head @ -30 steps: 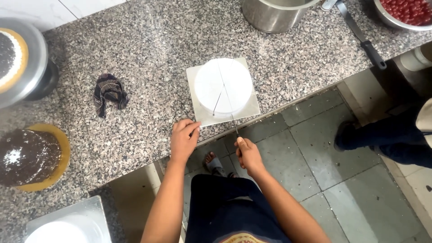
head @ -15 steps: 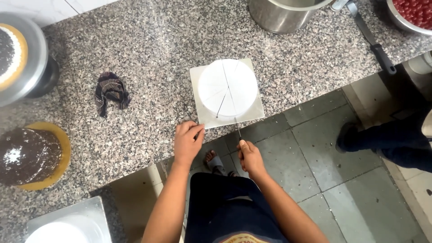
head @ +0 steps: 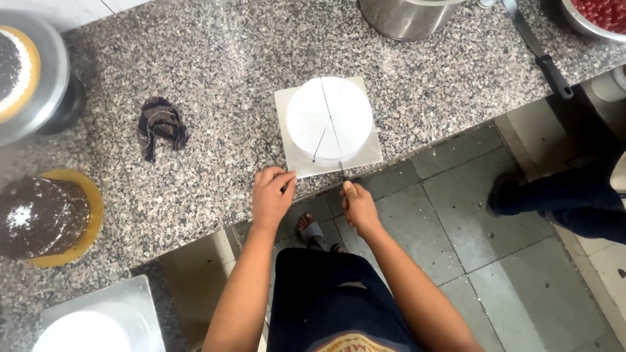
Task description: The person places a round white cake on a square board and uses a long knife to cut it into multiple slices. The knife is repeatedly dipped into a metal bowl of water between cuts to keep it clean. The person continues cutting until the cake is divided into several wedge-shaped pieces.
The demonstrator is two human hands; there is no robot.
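A round white frosted cake [head: 329, 118] sits on a square white board [head: 291, 160] at the front edge of a speckled granite counter [head: 215, 78]. Thin lines score its top into wedges. My right hand [head: 357, 207] is shut on a knife [head: 331, 124] whose thin blade lies across the cake top from front to back. Fingers of my left hand [head: 272, 197] rest on the counter at the board's front left corner, holding nothing.
A dark crumpled cloth [head: 160, 124] lies left of the cake. Far left are a chocolate cake on a gold board [head: 44, 218], a cake on a turntable [head: 29, 72] and a white cake [head: 88, 329]. Behind are a steel pot [head: 407, 16], a long knife [head: 540, 55], a bowl of red cherries [head: 596, 14]. Another person's leg [head: 567, 195] stands right.
The blade has gone from the cake's front part to lying right across its top. My left hand stays at the board's corner. The view shifted slightly.
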